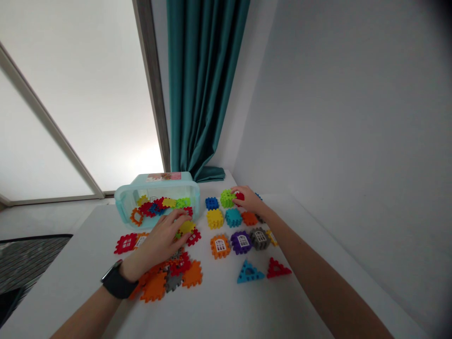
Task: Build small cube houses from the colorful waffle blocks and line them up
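Many flat orange plastic squares with bumpy edges lie in a messy pile at the near left of the smooth white table. Gray and red pieces are mixed in. The left hand, with a black watch on its wrist, reaches over the pile and hides part of it.

To the right lie a blue plastic triangle and a red plastic triangle. The blue one's tip points away, and its long side runs left to right.

A bit farther are three little stacks with white windows: an orange stack, a purple stack and a gray stack. The right arm gets in the way of some yellow bits beside the gray one.

The left fingers curl a little apart around a flat yellow plastic piece, in front of the tub. I can't tell if they grip it.

Next come a yellow stack, a teal stack and a low orange stack.

Behind them, the right hand bends its fingers narrowly around a red plastic piece, just beside a lime-green stack. I can't tell if they squeeze it. A blue stack sits left of that.

The see-through pale-blue plastic tub lies on its side, long way across, its mouth facing near. A green curtain hangs behind.
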A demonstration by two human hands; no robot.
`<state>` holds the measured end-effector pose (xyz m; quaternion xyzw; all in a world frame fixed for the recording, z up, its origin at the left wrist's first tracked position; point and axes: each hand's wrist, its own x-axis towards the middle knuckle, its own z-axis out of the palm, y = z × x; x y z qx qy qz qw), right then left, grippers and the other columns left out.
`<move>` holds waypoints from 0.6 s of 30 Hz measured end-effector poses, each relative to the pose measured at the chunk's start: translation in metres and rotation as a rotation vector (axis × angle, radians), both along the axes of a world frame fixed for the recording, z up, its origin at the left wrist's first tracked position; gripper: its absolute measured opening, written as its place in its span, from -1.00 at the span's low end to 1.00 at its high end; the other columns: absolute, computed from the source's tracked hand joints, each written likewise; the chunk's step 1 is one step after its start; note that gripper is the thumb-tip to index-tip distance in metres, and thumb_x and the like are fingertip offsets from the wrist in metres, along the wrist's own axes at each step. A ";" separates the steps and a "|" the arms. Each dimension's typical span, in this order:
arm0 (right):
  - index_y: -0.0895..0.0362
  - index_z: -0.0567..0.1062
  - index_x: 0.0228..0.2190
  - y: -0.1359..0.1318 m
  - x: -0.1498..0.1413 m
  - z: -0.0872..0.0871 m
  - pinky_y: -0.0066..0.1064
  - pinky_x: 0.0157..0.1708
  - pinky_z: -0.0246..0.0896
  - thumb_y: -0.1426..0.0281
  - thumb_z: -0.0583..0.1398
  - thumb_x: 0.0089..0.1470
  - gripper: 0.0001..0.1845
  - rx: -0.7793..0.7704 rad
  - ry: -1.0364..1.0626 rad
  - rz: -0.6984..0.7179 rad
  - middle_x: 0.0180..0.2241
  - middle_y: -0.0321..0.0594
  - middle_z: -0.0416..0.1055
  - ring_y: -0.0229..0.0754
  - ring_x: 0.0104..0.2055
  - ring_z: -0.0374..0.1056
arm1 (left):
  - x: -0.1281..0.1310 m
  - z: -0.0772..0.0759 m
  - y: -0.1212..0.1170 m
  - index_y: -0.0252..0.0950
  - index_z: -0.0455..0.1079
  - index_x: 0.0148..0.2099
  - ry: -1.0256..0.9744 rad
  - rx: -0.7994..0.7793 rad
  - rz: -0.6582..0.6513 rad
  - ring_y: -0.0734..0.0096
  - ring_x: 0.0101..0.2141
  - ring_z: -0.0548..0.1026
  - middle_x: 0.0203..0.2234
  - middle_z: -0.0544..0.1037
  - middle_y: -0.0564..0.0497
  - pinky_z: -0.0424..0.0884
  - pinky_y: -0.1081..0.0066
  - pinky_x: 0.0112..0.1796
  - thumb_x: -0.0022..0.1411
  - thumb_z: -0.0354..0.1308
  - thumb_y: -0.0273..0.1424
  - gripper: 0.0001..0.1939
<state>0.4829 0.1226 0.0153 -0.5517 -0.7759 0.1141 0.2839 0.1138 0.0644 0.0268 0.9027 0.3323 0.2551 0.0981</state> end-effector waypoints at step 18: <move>0.14 0.43 0.06 -0.001 -0.010 -0.003 -0.09 -0.04 0.43 0.25 0.21 0.30 -0.63 -0.046 0.139 -0.095 0.07 -0.10 0.41 -0.04 0.00 0.43 | -0.001 -0.001 0.000 -0.20 0.32 0.16 0.093 0.038 -0.019 0.05 0.02 0.43 0.07 0.42 -0.17 0.42 0.06 0.03 0.37 0.06 -0.31 -0.66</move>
